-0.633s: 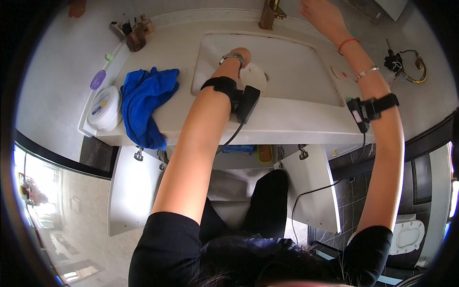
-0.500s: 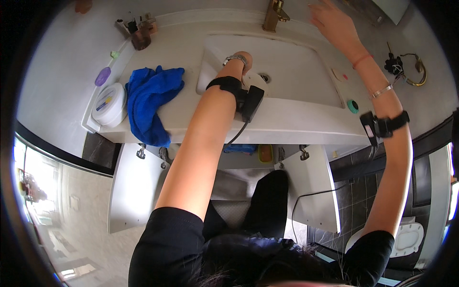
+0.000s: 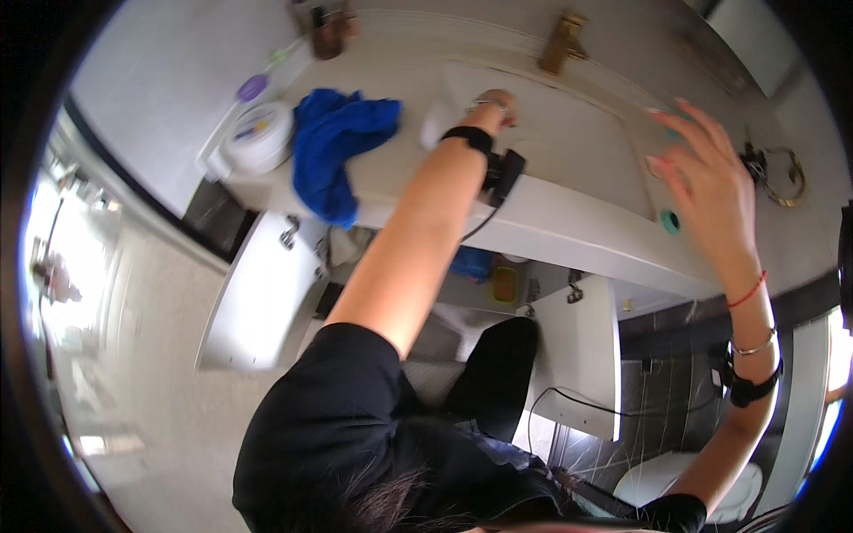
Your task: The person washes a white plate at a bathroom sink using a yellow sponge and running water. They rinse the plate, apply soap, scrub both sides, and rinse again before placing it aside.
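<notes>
My left hand (image 3: 501, 100) is bent at the wrist over the white sink (image 3: 577, 133). Most of its fingers are hidden, so what it holds, if anything, does not show. To the right, my right hand (image 3: 711, 182) is raised over the counter's right end, thumb and fingers apart and curved. A small teal patch shows between its thumb and fingers; I cannot tell whether the hand touches it. Below the hand, a teal round piece with a dark centre (image 3: 670, 221) lies near the front of the counter. Behind the sink stands a brass faucet (image 3: 560, 44).
A blue cloth (image 3: 329, 155) lies left of the sink, beside a white round tub (image 3: 259, 137). A brown cup (image 3: 326, 37) stands at the back left. Below, the left cabinet door (image 3: 258, 302) and right cabinet door (image 3: 577, 360) hang open. A black cable (image 3: 604, 412) crosses the right door.
My right hand has come down and back from the far right wall, its fingers spreading. The view has turned, shifting the counter rightward. My left hand stays over the sink.
</notes>
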Demonstrator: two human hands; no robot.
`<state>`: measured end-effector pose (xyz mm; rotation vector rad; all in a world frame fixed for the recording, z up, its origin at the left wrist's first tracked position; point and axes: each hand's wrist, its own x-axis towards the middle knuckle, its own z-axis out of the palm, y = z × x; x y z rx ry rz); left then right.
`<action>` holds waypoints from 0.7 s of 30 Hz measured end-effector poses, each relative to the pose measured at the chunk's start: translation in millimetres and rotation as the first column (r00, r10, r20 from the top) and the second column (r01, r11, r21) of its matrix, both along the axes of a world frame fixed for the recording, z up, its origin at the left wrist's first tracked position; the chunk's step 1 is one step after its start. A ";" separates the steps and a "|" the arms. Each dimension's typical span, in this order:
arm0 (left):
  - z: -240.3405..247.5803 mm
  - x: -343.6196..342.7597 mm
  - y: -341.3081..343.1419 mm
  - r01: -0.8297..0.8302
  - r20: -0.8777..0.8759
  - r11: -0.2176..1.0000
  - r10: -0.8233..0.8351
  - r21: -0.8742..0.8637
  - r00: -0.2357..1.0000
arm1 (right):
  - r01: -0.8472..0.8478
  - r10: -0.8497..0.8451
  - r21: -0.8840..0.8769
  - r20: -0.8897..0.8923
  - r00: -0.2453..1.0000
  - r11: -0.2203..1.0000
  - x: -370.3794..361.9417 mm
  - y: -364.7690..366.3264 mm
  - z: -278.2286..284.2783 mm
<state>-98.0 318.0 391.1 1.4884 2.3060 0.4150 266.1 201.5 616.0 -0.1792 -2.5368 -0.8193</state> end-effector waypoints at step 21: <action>61.5 41.0 -415.6 -0.114 0.179 -0.138 0.759 0.984 0.626 | -0.324 0.580 -0.766 0.078 0.811 0.555 -349.2 -110.2 -59.8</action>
